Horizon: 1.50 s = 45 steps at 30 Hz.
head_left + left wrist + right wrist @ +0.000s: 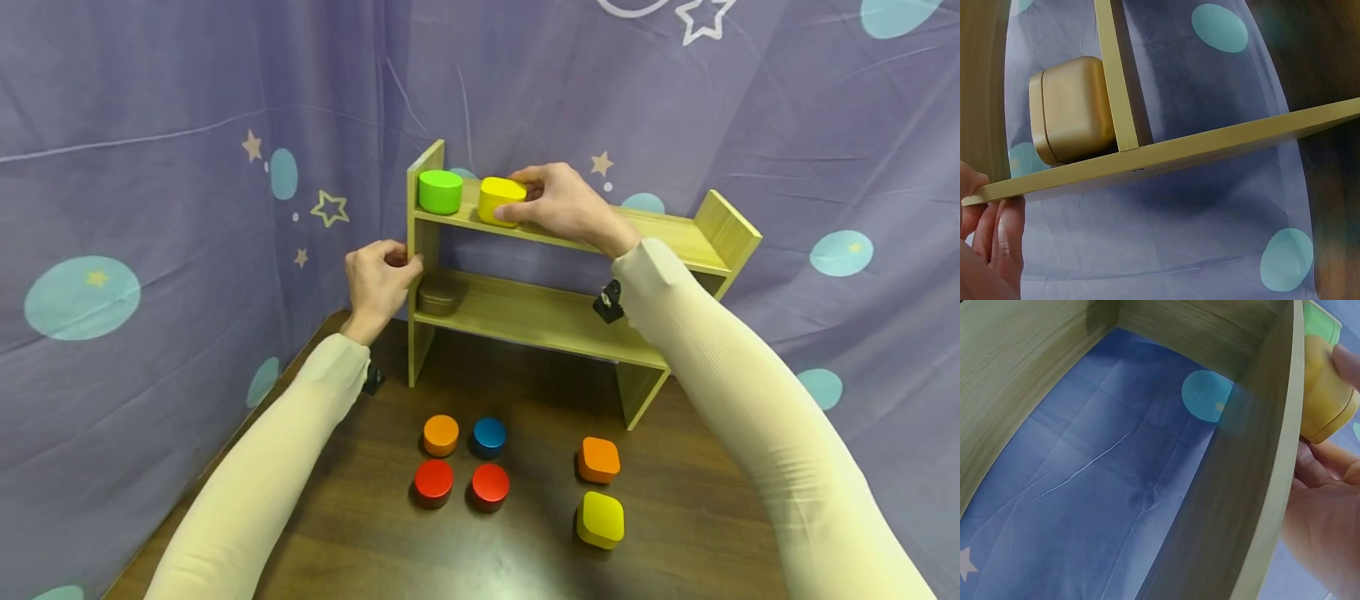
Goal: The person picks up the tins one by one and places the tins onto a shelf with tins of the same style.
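Observation:
My right hand grips a yellow rounded-square tin at the upper board of a wooden shelf, thumb in front and fingers behind. Just left of that tin, a round green tin sits at the board's left end. With my left hand I pinch the front edge of the shelf's left side panel; the left wrist view has the thumb on one face and the fingers on the other. A gold tin stands on the lower board, against that panel.
On the dark table before the shelf stand round tins: orange, blue and two red, one red tin left of the other. Right of them are square tins, orange and yellow. A purple curtain hangs behind and left.

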Tool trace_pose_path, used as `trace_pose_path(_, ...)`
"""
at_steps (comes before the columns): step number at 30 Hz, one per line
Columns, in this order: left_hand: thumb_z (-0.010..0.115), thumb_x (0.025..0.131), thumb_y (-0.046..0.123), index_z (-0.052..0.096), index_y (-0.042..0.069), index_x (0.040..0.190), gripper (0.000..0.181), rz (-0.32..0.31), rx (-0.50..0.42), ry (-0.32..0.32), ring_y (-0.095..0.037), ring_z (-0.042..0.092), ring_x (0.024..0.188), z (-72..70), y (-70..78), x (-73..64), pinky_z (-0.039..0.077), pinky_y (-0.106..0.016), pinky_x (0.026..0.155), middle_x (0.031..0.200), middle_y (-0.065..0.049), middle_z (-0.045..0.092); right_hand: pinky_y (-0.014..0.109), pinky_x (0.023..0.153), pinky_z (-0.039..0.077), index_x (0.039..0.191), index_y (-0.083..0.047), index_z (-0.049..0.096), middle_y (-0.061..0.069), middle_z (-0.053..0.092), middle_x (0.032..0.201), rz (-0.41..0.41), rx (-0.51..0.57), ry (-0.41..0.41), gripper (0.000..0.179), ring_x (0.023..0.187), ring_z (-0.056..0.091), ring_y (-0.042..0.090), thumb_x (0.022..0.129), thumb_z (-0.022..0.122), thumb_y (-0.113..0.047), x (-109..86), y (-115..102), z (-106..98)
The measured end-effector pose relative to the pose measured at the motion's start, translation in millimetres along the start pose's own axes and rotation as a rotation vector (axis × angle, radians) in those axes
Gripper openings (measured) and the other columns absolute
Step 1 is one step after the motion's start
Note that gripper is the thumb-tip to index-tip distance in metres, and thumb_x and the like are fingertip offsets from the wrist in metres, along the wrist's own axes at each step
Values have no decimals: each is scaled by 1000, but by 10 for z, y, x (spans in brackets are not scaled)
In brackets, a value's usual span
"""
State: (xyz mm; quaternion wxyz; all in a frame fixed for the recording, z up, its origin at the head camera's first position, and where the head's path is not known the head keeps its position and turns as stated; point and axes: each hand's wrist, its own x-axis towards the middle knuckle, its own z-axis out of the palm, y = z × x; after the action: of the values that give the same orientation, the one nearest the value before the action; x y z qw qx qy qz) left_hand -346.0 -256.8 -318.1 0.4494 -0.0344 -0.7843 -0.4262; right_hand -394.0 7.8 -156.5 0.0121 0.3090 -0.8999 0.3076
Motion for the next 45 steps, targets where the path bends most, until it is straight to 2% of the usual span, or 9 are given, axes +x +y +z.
trace_pose_path(8,82,84,14,83,-4,87,18,4,3,-8,-43,76,77,9,9,5,54,-46,79,84,-24,81,28,100,51,157,-6,58,17,74,138,-1,8,10,72,118,67,22,96,81,-36,5,10,14)
trace_pose_path(18,82,84,14,83,-5,86,19,14,-6,9,-44,76,77,4,2,13,56,-48,79,83,-25,81,40,122,49,165,0,44,20,63,157,10,61,8,88,142,64,30,94,84,-35,-69,26,-20)
trace_pose_path(21,82,84,15,82,-5,86,20,14,-3,11,-43,76,78,-4,-11,24,55,-44,78,84,-25,81,41,123,49,165,-1,43,19,60,160,21,72,22,89,145,62,30,94,83,-37,-140,46,-57)
trace_pose_path(27,82,85,15,82,-5,86,19,-10,7,8,-42,76,76,-72,-44,19,46,-22,74,84,-25,81,44,122,49,165,-3,45,13,63,160,32,93,44,85,145,61,30,96,81,-36,-276,131,-86)
trace_pose_path(30,82,84,14,82,-4,85,18,-20,13,20,-41,75,75,-113,-63,17,42,-17,73,83,-24,80,45,121,50,163,-2,47,15,65,157,32,117,63,83,144,62,30,95,83,-34,-329,179,-91)
trace_pose_path(33,82,84,16,82,-3,84,19,-24,19,25,-30,71,70,-125,-65,15,41,-17,73,82,-23,80,46,120,50,162,0,49,16,66,155,35,114,82,81,142,63,31,95,83,-32,-396,237,-116)
trace_pose_path(39,82,84,15,83,-2,85,17,-35,15,28,13,51,62,-119,-72,18,41,-14,72,82,-22,81,49,118,51,159,2,51,19,68,152,10,94,87,76,135,67,36,96,82,-25,-565,325,-137)
trace_pose_path(42,82,83,14,84,-2,86,17,-36,12,31,20,47,61,-120,-70,15,40,-13,72,82,-22,81,44,115,54,157,2,54,20,69,149,-8,118,118,72,132,69,37,95,83,-22,-670,346,-137)
trace_pose_path(45,82,83,15,84,-2,87,17,-35,13,29,20,47,61,-121,-65,11,40,-12,72,83,-22,81,29,107,57,156,1,57,20,71,146,-23,153,156,70,128,71,34,94,83,-19,-794,362,-138)
